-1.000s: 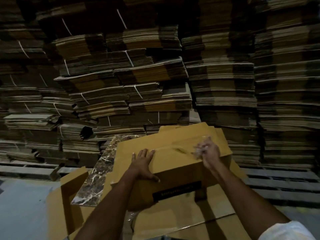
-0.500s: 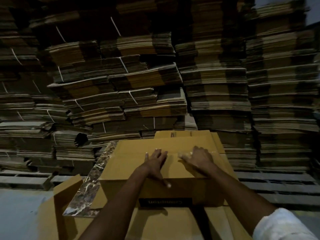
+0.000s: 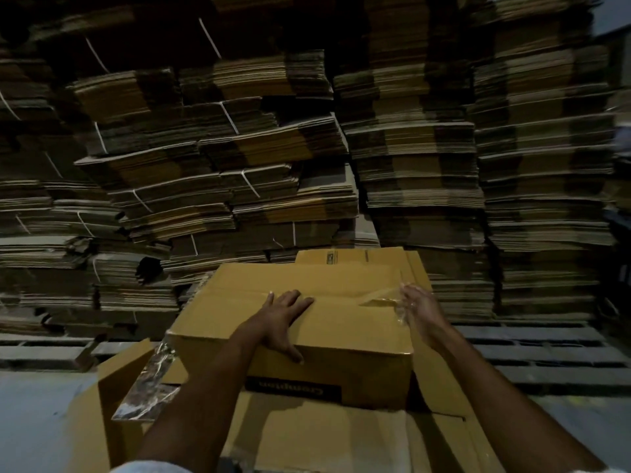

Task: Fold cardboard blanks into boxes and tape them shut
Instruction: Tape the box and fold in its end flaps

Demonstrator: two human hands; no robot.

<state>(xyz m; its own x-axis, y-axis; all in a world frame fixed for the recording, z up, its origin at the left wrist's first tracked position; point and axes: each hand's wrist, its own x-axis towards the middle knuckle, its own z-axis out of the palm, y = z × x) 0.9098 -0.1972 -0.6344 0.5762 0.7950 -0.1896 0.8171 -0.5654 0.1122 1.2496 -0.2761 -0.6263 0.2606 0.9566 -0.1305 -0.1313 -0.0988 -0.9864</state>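
Observation:
A brown cardboard box (image 3: 341, 332) with a black printed label on its near side sits in front of me, its top flaps folded shut. My left hand (image 3: 281, 319) lies flat on the top near the centre seam, thumb hooked over the near edge. My right hand (image 3: 415, 308) is at the box's right end and pinches a strip of clear tape (image 3: 380, 298) that runs along the seam towards the middle. How the right fingers lie is blurred.
Flat cardboard blanks (image 3: 307, 435) lie under the box. A marbled shiny slab (image 3: 150, 387) leans at the box's left. Tall strapped stacks of flattened cartons (image 3: 239, 158) fill the background on wooden pallets (image 3: 546, 349). Grey floor (image 3: 37, 418) shows at left.
My right hand has slid from the middle of the seam to the box's right end, drawing the tape along. My left hand has stayed pressed on the top.

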